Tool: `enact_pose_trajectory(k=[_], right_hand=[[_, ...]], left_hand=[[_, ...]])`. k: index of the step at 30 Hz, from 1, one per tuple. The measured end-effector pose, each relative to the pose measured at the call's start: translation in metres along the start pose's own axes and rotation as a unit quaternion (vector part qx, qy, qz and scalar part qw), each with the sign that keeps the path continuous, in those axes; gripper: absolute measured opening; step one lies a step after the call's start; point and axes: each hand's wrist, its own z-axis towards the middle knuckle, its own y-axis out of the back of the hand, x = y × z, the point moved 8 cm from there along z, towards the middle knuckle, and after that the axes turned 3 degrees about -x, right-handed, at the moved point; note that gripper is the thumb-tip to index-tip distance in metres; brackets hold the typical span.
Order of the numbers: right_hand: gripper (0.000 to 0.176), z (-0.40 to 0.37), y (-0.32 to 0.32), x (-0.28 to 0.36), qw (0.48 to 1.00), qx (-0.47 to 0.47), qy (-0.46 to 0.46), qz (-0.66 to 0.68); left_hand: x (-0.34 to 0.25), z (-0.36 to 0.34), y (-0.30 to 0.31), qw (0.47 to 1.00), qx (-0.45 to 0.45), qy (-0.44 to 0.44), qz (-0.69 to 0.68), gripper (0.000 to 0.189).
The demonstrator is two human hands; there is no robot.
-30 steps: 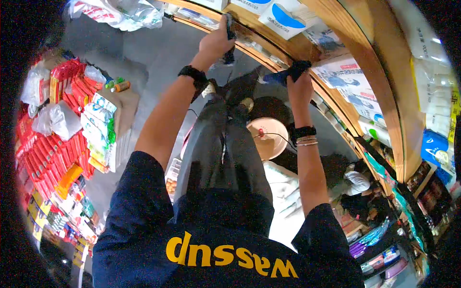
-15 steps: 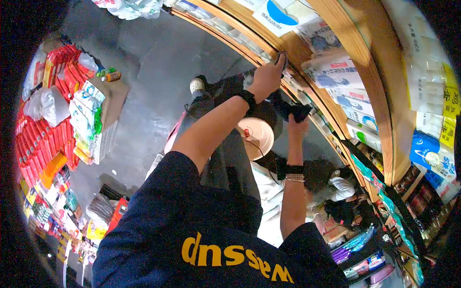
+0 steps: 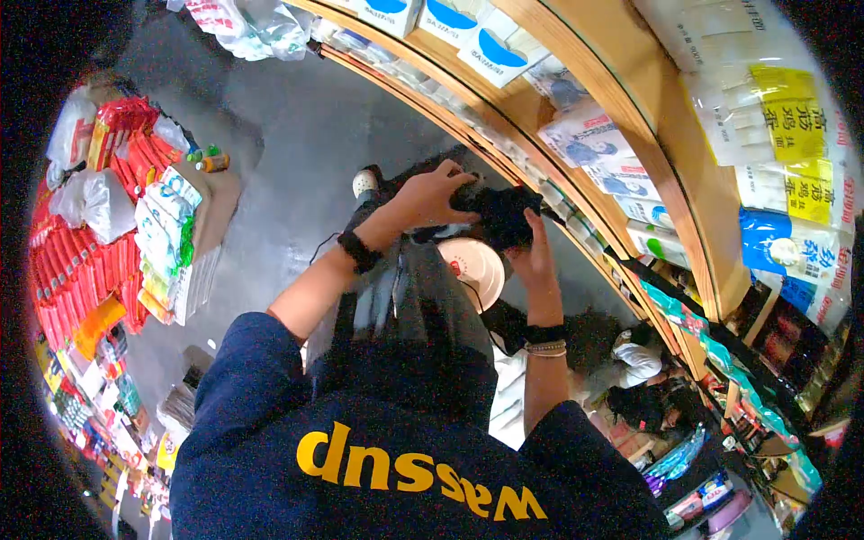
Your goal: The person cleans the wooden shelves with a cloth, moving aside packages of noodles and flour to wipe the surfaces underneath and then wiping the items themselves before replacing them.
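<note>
My right hand [image 3: 535,256] grips a soft black cloth [image 3: 506,218] that hangs bunched in front of me. At the cloth's left end is my left hand [image 3: 436,196], with thumb and fingers curled round its edge. Both hands are close together beside a wooden shelf [image 3: 621,99]. Below them a pale round thing with a red mark [image 3: 475,273] shows, partly covered by my right hand. One light-coloured shoe [image 3: 364,183] stands on the floor past my left wrist.
White packs with blue print [image 3: 499,56] line the shelf, with yellow-labelled noodle packs [image 3: 792,108] further right. Red packages [image 3: 85,288] are piled on the left, near a plastic bag [image 3: 94,205]. Someone in a white top [image 3: 639,360] is low down at the right.
My left hand has come away from the shelf edge, back and left, to the black cloth. My right hand has drawn slightly left and toward me. The view has shifted a little.
</note>
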Motion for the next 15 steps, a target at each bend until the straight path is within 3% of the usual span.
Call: enact_pose_trajectory(k=[1, 2, 3, 4, 5, 6, 7, 8, 9, 10, 11, 12, 14, 15], right_hand=[[0.026, -0.006, -0.019, 0.016, 0.931, -0.044, -0.243, 0.269], [0.026, -0.006, -0.011, 0.001, 0.932, -0.046, -0.240, 0.267], [0.025, 0.003, -0.008, 0.013, 0.992, 0.001, -0.110, 0.054], [0.025, 0.004, -0.011, 0.026, 0.985, 0.049, 0.024, -0.165], [0.025, 0.002, 0.003, 0.027, 0.984, 0.047, 0.024, -0.169], [0.025, 0.002, -0.020, 0.064, 0.987, 0.112, -0.098, 0.064], [0.025, -0.002, -0.044, 0.086, 0.916, 0.171, -0.215, 0.292], [0.025, 0.001, -0.050, 0.080, 0.916, 0.174, -0.215, 0.290], [0.027, 0.014, -0.028, 0.062, 0.973, -0.004, -0.174, 0.154], [0.030, 0.017, 0.000, 0.055, 0.976, -0.181, -0.121, 0.011], [0.041, 0.016, 0.017, 0.048, 0.957, -0.260, -0.117, -0.048], [0.041, 0.018, 0.017, 0.041, 0.958, -0.257, -0.119, -0.051], [0.052, 0.024, 0.013, 0.061, 0.941, -0.234, 0.056, -0.238], [0.059, 0.021, 0.001, 0.074, 0.898, -0.196, 0.095, -0.382]], left_hand=[[-0.006, -0.004, 0.008, 0.999, 0.002, -0.018, -0.027, 0.060], [-0.012, -0.007, 0.011, 0.998, 0.007, -0.038, -0.058, 0.061], [-0.013, -0.008, 0.010, 0.997, 0.008, -0.042, -0.061, 0.061], [-0.016, -0.010, 0.006, 0.995, 0.032, -0.054, -0.080, 0.058], [-0.019, -0.012, 0.003, 0.991, 0.055, -0.065, -0.100, 0.056], [-0.019, -0.013, 0.002, 0.991, 0.052, -0.066, -0.102, 0.056], [-0.012, -0.016, 0.001, 0.987, 0.046, -0.026, -0.155, 0.053], [-0.005, -0.019, 0.000, 0.977, 0.041, 0.016, -0.207, 0.051], [-0.003, -0.023, 0.001, 0.977, 0.038, 0.017, -0.208, 0.051], [0.005, -0.026, 0.004, 0.966, 0.008, 0.054, -0.252, 0.050], [0.014, -0.030, 0.005, 0.951, -0.022, 0.092, -0.296, 0.048], [0.013, -0.034, 0.008, 0.949, -0.023, 0.095, -0.298, 0.048], [0.024, -0.043, 0.007, 0.907, -0.019, 0.179, -0.381, 0.049], [0.035, -0.050, -0.012, 0.853, 0.008, 0.215, -0.475, 0.049]])
